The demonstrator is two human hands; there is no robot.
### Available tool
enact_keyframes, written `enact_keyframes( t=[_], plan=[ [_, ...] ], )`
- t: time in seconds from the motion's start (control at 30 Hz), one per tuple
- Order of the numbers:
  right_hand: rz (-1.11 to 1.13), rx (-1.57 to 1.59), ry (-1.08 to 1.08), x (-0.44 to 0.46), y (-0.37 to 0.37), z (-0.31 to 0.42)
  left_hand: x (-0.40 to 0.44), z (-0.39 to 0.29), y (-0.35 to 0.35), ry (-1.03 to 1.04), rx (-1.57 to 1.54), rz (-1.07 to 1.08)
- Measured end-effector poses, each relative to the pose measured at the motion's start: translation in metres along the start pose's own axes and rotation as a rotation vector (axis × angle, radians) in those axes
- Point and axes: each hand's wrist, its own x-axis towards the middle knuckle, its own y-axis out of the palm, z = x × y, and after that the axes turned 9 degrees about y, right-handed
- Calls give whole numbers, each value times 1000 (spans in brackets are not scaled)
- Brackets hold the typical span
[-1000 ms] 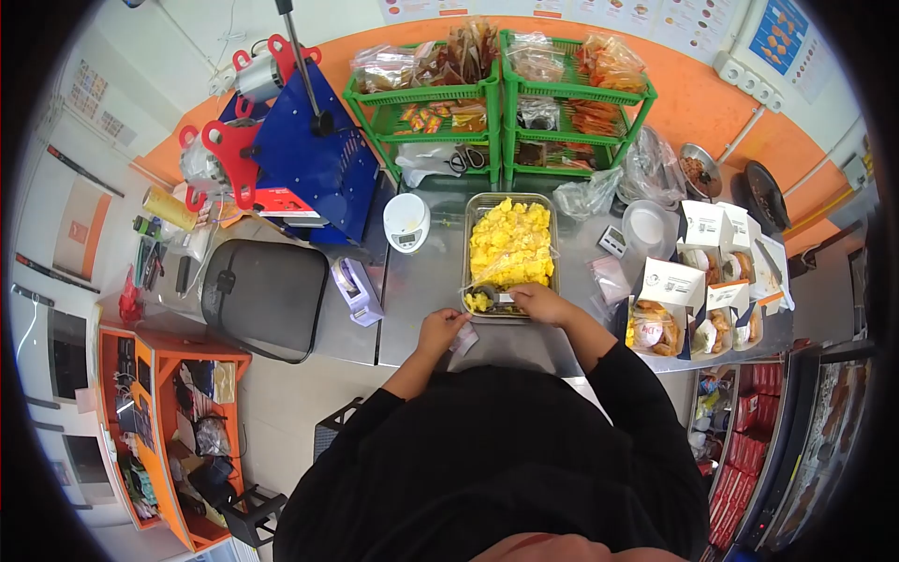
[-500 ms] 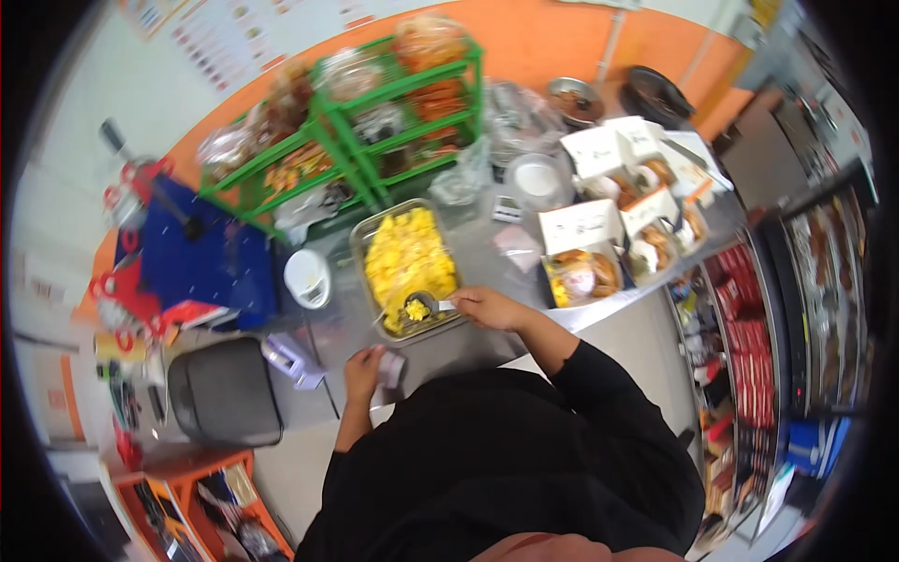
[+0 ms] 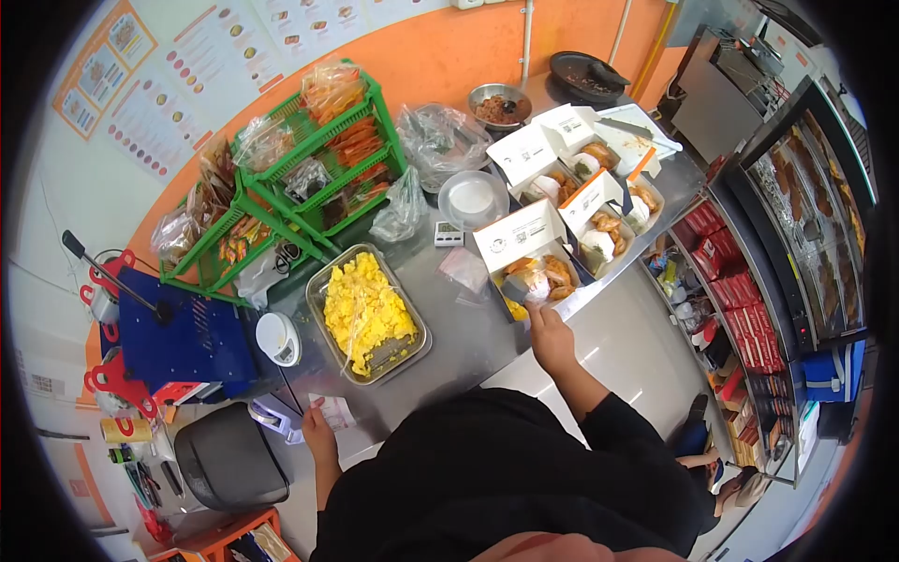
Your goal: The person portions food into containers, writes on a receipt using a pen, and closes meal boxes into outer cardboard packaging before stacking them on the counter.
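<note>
My right hand [image 3: 552, 342] is at the near edge of the front open food box [image 3: 510, 234], fingers closed on a scoop whose handle barely shows. The scoop's bowl is hidden at the box. Inside the box are white rice, browned pieces of food [image 3: 559, 273] and some yellow egg [image 3: 516, 310]. My left hand [image 3: 320, 436] pinches a pale pinkish printed packet [image 3: 335, 412] over the table's front edge. Beyond it, a metal tray [image 3: 423, 348] holds scrambled egg [image 3: 365, 304], with some bare metal showing at its near end.
More filled boxes [image 3: 599, 201] stand behind the front one. A white kitchen scale [image 3: 279, 339], a small timer [image 3: 449, 234] and a round plastic tub [image 3: 473, 199] are on the steel table. Green racks [image 3: 323, 164] line the back. A person's legs [image 3: 726, 487] show at lower right.
My right hand has moved from the egg tray rightward to the front box, carrying the scoop with egg. My left hand still holds the packet. The view has shifted.
</note>
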Motion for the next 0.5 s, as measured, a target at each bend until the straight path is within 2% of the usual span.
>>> enact_keyframes(
  t=[0.07, 0.17, 0.43, 0.5],
  plan=[
    [9, -3, 22, 1, 4, 0, 2, -18, 6, 146, 78, 5],
    [27, 1, 14, 4, 3, -2, 2, -22, 9, 202, 109, 14],
    [41, 45, 29, 9, -9, -5, -17, -22, 9, 201, 197, -47],
    [-86, 221, 50, 11, -11, 0, -20, -19, 8, 201, 207, -95]
  ],
)
